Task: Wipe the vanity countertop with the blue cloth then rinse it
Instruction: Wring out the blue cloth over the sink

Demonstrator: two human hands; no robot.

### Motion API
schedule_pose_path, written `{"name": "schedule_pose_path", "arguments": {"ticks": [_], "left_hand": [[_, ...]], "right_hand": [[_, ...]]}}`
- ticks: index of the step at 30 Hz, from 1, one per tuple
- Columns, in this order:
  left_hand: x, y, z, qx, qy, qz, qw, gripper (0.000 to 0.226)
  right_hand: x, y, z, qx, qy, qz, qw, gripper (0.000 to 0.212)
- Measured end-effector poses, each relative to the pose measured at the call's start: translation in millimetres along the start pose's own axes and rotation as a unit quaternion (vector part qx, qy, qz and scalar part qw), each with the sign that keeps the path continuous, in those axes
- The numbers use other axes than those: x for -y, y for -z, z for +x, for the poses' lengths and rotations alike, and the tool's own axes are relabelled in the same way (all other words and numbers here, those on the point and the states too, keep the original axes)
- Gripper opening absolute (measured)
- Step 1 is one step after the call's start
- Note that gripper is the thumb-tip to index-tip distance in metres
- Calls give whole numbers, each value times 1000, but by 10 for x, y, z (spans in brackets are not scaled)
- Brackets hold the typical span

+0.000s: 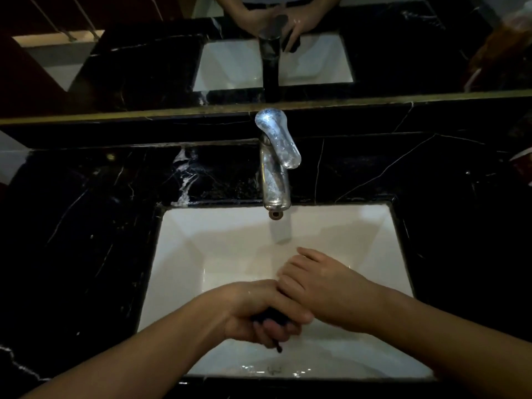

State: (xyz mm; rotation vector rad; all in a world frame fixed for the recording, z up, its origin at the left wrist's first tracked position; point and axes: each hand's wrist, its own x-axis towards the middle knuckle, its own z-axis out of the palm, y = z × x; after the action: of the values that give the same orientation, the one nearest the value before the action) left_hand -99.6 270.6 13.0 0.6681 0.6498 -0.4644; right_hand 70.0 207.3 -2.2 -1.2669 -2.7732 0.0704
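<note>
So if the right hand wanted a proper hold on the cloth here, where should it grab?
Probably the dark tail of the cloth hanging below the left hand, pinched from underneath on the right. The rest is balled inside that fist, and the right hand only lies across it.

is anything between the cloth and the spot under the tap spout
Nothing visible. The cloth is bunched in the left hand over the sink, with the right hand laid across it; the basin below the faucet looks clear.
</note>
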Motion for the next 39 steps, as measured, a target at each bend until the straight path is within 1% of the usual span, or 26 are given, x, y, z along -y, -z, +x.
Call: {"name": "schedule_pose_path", "arguments": {"ticks": [2, 4, 6, 8, 10, 12, 13, 14, 15, 16, 17, 18, 20, 22, 24, 26, 29, 30, 31, 32, 33, 34, 35, 37, 38, 39], "left_hand": [[-9, -28, 7, -32, 37, 43, 998, 35], [-44, -20, -34, -35, 55, 53, 996, 30], [-60, -39, -74, 1, 60, 49, 997, 19], [-72, -99, -75, 16, 57, 44, 997, 26], [-78, -167, -38, -26, 52, 38, 998, 37], [-99, -206, 16, -127, 53, 104, 985, 43], [-94, -212, 39, -202, 51, 193, 959, 42], [-80, -217, 50, -262, 43, 325, 908, 39], [-59, -227, 57, -295, 37, 471, 830, 35], [-32, -241, 72, -308, 30, 603, 735, 31], [-3, -249, 82, -304, 20, 698, 649, 27], [14, -234, 85, -290, 7, 756, 586, 21], [-2, -183, 105, -265, -16, 818, 510, 10], [-38, -121, 130, -264, -42, 836, 480, 12], [-36, -85, 150, -276, -69, 828, 483, 12], [15, -52, 167, -306, -107, 806, 496, 9], [76, 38, 190, -335, -173, 799, 468, 26], [80, 46, 191, -356, -191, 787, 467, 32], [90, 33, 199, -384, -197, 768, 472, 34], [111, 5, 208, -416, -192, 738, 496, 34], [125, -41, 199, -451, -189, 690, 533, 33], [136, -87, 159, -457, -182, 625, 606, 31], [132, -114, 106, -438, -183, 539, 696, 30], [53, -175, -44, -353, -187, 286, 871, 30], [16, -213, -115, -322, -191, 163, 913, 29], [-3, -241, -139, -321, -182, 82, 926, 30]], "right_hand": [[-25, 4, -77, 5, -13, 12, 1000, 25], [-35, 34, -106, -28, -23, 16, 999, 27], [-35, 98, -78, -65, -20, 25, 997, 12], [-81, 145, -39, -59, -32, 39, 997, 6], [-97, 260, 15, 6, -77, 53, 996, 12], [-69, 346, 71, 135, -132, 60, 980, 14], [-34, 341, 87, 199, -158, 85, 964, 11], [11, 320, 110, 244, -174, 118, 947, 9], [52, 281, 129, 279, -187, 153, 930, 9], [97, 219, 129, 300, -200, 196, 912, 12], [132, 146, 112, 318, -215, 244, 890, 16], [156, 91, 98, 334, -230, 298, 864, 22], [165, 29, 63, 352, -278, 419, 789, 23], [146, 27, 37, 360, -337, 525, 694, 18], [113, 10, 5, 359, -353, 588, 633, 22], [76, 12, -15, 356, -347, 625, 602, 30], [-6, 44, -51, 342, -346, 664, 568, 24], [-25, 58, -46, 329, -347, 662, 577, 21], [-32, 79, -35, 304, -349, 638, 616, 20], [-37, 102, -25, 270, -346, 592, 676, 20], [-41, 133, -23, 231, -336, 533, 742, 21], [-46, 168, -36, 195, -323, 467, 799, 21], [-63, 203, -69, 164, -314, 406, 842, 20], [-100, 258, -164, 110, -314, 320, 887, 23], [-99, 258, -203, 89, -317, 281, 901, 27], [-73, 243, -216, 65, -317, 234, 917, 31]]}}
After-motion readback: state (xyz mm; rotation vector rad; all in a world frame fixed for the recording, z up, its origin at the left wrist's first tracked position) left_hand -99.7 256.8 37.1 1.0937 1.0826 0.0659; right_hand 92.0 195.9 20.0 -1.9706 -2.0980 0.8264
